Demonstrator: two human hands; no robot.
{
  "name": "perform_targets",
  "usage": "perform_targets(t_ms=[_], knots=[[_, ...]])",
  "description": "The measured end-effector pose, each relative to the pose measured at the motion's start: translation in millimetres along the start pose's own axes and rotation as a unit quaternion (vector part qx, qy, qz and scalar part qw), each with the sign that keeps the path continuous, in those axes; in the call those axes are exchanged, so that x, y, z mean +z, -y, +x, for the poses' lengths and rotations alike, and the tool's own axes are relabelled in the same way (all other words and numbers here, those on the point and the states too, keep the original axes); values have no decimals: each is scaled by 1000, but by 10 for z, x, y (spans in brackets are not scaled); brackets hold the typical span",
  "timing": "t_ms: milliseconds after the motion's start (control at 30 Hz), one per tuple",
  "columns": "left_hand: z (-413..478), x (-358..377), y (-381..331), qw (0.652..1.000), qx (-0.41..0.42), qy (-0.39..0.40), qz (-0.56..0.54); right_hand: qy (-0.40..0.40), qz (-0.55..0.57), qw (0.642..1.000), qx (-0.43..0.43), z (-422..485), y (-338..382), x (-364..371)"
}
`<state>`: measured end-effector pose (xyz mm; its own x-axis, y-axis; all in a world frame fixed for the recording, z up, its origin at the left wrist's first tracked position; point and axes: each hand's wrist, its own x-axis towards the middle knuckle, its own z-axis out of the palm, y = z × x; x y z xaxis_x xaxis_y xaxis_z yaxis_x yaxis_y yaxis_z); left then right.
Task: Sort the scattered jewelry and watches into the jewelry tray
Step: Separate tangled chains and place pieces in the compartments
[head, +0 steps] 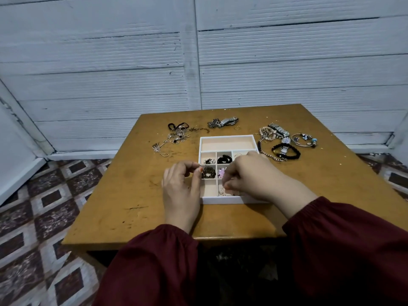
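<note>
A white jewelry tray [227, 137] with pale compartments sits mid-table. Several small cells hold pieces: a dark coin-like bracelet [208, 172], a black band [224, 159], a pink item [221, 172]. My left hand [181, 186] hovers at the tray's left edge, its fingertips pinching a small metal ring. My right hand [249, 175] lies over the tray's right side, fingers curled and pinching something small above the front cell; what it is stays hidden. A tangle of chains [176, 138] lies far left, a watch [227, 122] behind the tray, bracelets and watches [284, 142] at right.
The wooden table [132, 195] stands against a white panelled wall. A small gold ring [237, 128] lies behind the tray. Patterned floor tiles show at left and right. Dark red sleeves cover both forearms near the table's front edge.
</note>
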<state>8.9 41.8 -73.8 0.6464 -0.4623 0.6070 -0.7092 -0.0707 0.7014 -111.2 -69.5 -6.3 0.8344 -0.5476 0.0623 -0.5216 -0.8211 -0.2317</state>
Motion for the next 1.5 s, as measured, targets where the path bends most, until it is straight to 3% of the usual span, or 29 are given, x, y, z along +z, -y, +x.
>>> perform_targets(t_ms=[167,267,467,633,1033,1500], knots=[[0,5,-19,999,18,19,31,-148,100,983,46,-107,-265,27],[23,6,-59,998,27,36,36,-175,117,972,99,-206,-495,101],[209,96,-210,995,24,86,39,-98,35,982,157,-389,-795,280],[353,235,-316,987,36,139,69,-23,-10,987,157,-461,-870,419],[678,567,-342,953,80,228,182,-27,4,988,152,-448,-909,457],[652,778,-388,920,153,260,251,-33,21,987,158,-460,-900,418]])
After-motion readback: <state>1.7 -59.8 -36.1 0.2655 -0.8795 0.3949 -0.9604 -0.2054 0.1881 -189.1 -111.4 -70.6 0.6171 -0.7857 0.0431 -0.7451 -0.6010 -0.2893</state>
